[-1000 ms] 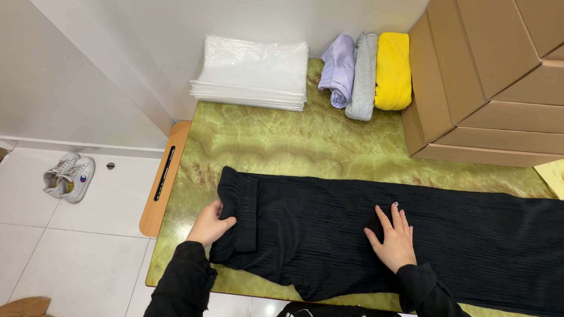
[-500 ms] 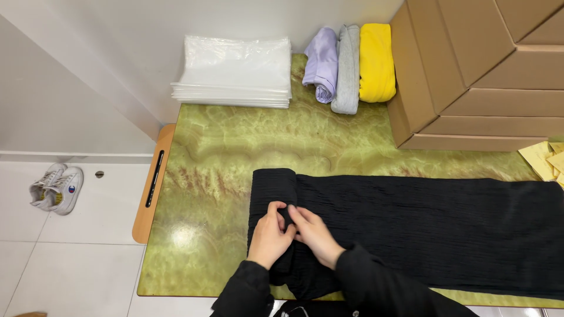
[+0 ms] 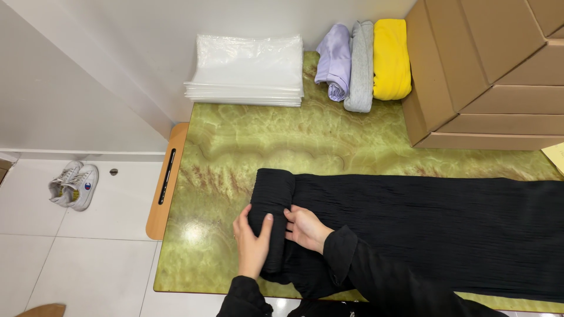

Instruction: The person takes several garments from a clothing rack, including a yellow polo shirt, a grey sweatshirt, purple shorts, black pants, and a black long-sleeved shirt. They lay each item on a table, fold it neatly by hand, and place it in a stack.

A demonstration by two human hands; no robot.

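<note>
Green marble table (image 3: 247, 147), black garment (image 3: 423, 223), plastic bags (image 3: 247, 67), 3 rolled cloths (image 3: 364, 58), cardboard boxes (image 3: 487, 76)

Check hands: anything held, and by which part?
Both: left hand and right hand grip the black garment at its rolled left end, one on each side of the roll.
</note>
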